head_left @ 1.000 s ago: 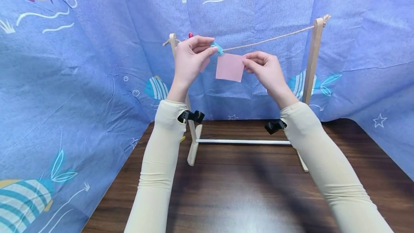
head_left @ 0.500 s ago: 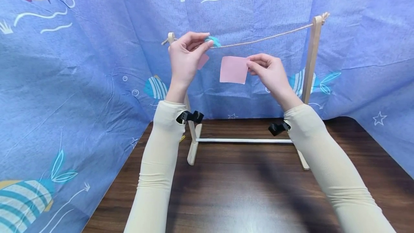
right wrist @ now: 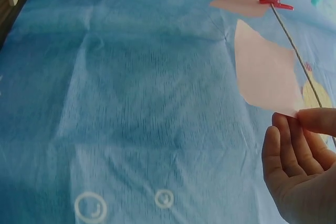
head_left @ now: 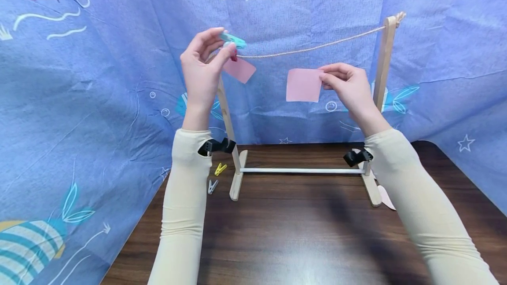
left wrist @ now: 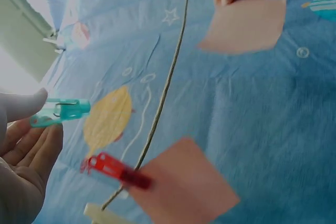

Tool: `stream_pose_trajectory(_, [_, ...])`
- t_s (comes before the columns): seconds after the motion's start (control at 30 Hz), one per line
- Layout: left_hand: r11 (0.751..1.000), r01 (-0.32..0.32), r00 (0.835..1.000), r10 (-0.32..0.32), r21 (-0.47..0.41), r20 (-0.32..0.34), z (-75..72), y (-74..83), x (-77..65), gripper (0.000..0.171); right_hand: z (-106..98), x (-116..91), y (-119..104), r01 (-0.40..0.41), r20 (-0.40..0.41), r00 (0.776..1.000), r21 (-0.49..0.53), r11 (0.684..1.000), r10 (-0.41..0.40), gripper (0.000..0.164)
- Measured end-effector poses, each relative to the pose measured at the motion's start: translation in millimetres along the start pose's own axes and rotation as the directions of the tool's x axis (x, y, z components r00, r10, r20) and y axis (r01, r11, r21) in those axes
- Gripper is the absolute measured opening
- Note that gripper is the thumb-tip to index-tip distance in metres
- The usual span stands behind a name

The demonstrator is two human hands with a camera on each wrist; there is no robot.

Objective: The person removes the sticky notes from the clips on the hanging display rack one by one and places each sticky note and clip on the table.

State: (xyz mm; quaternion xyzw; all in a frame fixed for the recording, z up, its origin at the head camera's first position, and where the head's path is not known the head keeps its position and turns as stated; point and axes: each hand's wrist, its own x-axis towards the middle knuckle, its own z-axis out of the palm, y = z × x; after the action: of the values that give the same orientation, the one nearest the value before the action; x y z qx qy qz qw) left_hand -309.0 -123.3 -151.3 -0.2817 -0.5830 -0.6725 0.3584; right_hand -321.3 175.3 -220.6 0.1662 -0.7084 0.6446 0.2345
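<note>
My left hand [head_left: 203, 67] pinches a turquoise clothespin [head_left: 233, 39] above the left end of the rope [head_left: 309, 49]. In the left wrist view the clothespin [left wrist: 63, 111] is apart from the rope. Just below that hand, a red clothespin [left wrist: 118, 170] clips a pink paper square [left wrist: 184, 184] to the rope. My right hand [head_left: 350, 85] pinches a second pink square [head_left: 303, 85] by its upper right corner. This paper hangs in the air below the rope, and in the right wrist view the sheet [right wrist: 265, 69] bends slightly.
A wooden stand with a right post [head_left: 384, 65] and left post [head_left: 229, 122] carries the rope. Its white bar [head_left: 301, 170] runs low over the brown table [head_left: 293, 223]. A yellow clothespin [head_left: 220, 169], a grey clothespin [head_left: 212, 187] and pink paper [head_left: 386, 198] lie there.
My left hand has moved left and up with the turquoise clothespin, away from the held paper. My right hand has shifted right with the paper. The red clothespin and its paper now show.
</note>
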Motion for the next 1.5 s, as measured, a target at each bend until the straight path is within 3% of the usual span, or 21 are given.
stream_pose_trajectory(0.13, [0.999, 0.005, 0.999, -0.007, -0.045, -0.054, -14.9, 1.2, 2.2, 0.032, -12.8, -2.5, -1.5, 0.009, -0.020, 1.000, -0.011, 1.000, -0.009, 0.017])
stream_pose_trajectory(0.43, [0.996, 0.024, 0.989, -0.036, -0.083, -0.143, -48.3, -13.2, -4.5, 0.029, -39.1, -7.1, -6.2, 0.044, -0.069, 0.997, 0.216, 0.975, -0.030, 0.013])
stream_pose_trajectory(0.63, [0.998, 0.054, 0.984, -0.059, -0.035, -0.167, -72.8, -19.4, -11.7, 0.030, -53.1, -10.2, -11.5, 0.086, -0.101, 0.993, 0.308, 0.948, -0.057, 0.012])
stream_pose_trajectory(0.97, [0.997, 0.072, 0.973, -0.073, -0.009, -0.219, -113.1, -34.8, -15.8, 0.034, -85.6, -17.3, -12.6, 0.164, -0.178, 0.980, 0.457, 0.874, -0.091, 0.012])
stream_pose_trajectory(1.1, [0.992, 0.110, 0.964, -0.090, 0.067, -0.250, -126.0, -45.4, -18.3, 0.036, -101.2, -18.9, -12.4, 0.188, -0.211, 0.973, 0.481, 0.857, -0.096, 0.014])
stream_pose_trajectory(1.27, [0.946, 0.194, 0.962, -0.132, 0.259, -0.239, -141.7, -62.6, -24.0, 0.041, -124.1, -21.7, -9.9, 0.227, -0.258, 0.961, 0.522, 0.822, -0.102, 0.019])
stream_pose_trajectory(1.5, [0.831, 0.296, 0.951, -0.213, 0.472, -0.223, -164.3, -89.6, -35.7, 0.050, -154.1, -28.1, 2.5, 0.230, -0.333, 0.942, 0.555, 0.800, -0.040, 0.016])
